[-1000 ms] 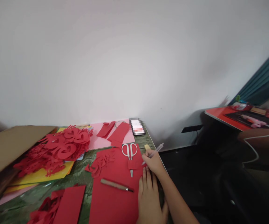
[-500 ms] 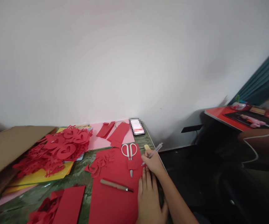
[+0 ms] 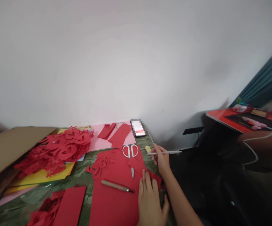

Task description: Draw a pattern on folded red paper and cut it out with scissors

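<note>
My left hand (image 3: pixel 149 197) lies flat, fingers stretched out, on a strip of red paper (image 3: pixel 153 178) at the right side of a large red sheet (image 3: pixel 117 204). In my right hand (image 3: pixel 162 159) is a clear pen (image 3: pixel 173 152), held almost level above the table edge. A yellowish eraser (image 3: pixel 148 149) lies just left of that hand. White-handled scissors (image 3: pixel 133 152) rest on the sheet, a small red paper piece across their blades. Below them lies a carving knife with a wooden handle (image 3: pixel 114 185).
Cut red paper shapes (image 3: pixel 67 144) are heaped at the left beside brown cardboard (image 3: pixel 15 144). A phone (image 3: pixel 138 128) lies by the wall. Folded red papers (image 3: pixel 120 135) sit on a pink sheet (image 3: pixel 95 141). A red-topped table (image 3: pixel 218 114) stands at the right.
My right hand has lifted away from the paper and moved right, tilting the pen to nearly level. The red strip under my left hand has turned and now reaches farther right.
</note>
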`<state>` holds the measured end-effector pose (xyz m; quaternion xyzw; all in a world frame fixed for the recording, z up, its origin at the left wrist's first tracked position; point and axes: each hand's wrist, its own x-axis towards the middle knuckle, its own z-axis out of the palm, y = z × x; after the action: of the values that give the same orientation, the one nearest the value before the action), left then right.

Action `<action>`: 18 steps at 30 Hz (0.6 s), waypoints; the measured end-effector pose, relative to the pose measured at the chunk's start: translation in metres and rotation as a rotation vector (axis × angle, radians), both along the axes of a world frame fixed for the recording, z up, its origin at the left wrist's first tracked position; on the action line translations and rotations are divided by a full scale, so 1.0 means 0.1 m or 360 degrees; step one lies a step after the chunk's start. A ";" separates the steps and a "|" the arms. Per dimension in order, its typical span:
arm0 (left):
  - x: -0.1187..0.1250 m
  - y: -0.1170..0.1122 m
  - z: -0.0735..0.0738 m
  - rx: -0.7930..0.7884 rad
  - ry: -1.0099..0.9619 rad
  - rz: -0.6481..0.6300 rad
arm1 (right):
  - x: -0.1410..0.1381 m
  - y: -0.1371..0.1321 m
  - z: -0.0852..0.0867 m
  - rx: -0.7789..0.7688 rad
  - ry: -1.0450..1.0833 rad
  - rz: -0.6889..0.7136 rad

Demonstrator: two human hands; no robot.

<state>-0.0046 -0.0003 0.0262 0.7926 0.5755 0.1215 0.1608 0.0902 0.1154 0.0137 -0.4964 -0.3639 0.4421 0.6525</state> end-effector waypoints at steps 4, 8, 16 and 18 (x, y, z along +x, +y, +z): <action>0.02 -0.04 -0.07 0.0149 -0.0018 -0.0084 | -0.03 0.02 0.01 0.0008 -0.0010 0.0113; 0.02 -0.03 -0.06 0.0116 -0.0058 -0.0127 | -0.07 0.02 0.03 -0.0024 -0.0088 0.0110; 0.01 -0.02 -0.07 0.0150 0.0015 -0.0070 | -0.10 0.06 -0.11 -0.0079 -0.0275 0.0021; 0.01 -0.03 -0.08 0.0121 0.0005 -0.0056 | -0.11 0.08 -0.16 -0.0078 -0.0328 0.0017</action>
<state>-0.0041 -0.0030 0.0182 0.8083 0.5568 0.1392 0.1316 0.0796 0.1233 -0.0021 -0.5531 -0.4209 0.4010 0.5968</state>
